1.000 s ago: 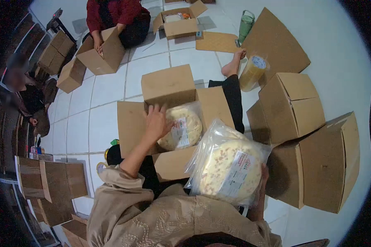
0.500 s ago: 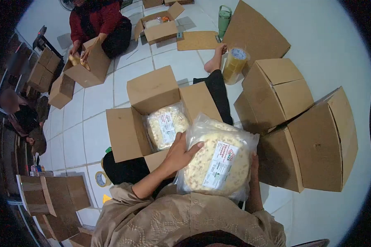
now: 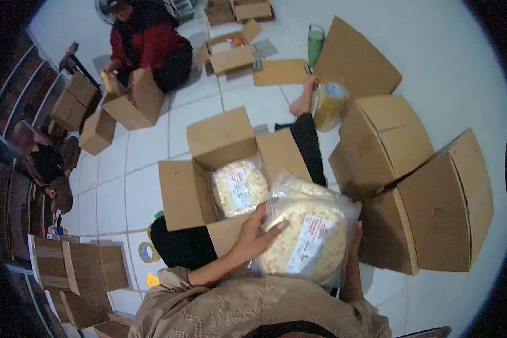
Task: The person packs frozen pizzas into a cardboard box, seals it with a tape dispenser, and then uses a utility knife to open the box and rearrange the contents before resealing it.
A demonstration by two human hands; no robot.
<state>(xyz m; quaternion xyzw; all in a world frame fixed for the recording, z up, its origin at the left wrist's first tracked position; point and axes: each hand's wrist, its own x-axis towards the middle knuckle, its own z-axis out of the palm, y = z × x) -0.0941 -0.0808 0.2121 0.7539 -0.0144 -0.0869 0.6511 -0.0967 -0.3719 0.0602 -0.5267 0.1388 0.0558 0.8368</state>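
I hold a clear plastic bag with a round labelled flatbread (image 3: 304, 239) over my lap with both hands. My left hand (image 3: 257, 232) grips its left edge, fingers spread on the plastic. My right hand (image 3: 355, 242) holds its right edge, mostly hidden behind the bag. Just beyond stands an open cardboard box (image 3: 180, 194) with its flaps out; another bagged flatbread (image 3: 239, 187) lies inside it. My leg stretches along the box's right side.
Large cardboard boxes (image 3: 428, 203) stand on their sides at my right. A roll of tape (image 3: 328, 106) sits by my foot, another (image 3: 146, 252) at my left. A person in red (image 3: 149, 42) handles a box (image 3: 130, 104) across the tiled floor. Flat cardboard stacks (image 3: 76, 270) lie left.
My left hand left the bag inside the box and came back to grip the left edge of the bag on my lap. The view shifted slightly.
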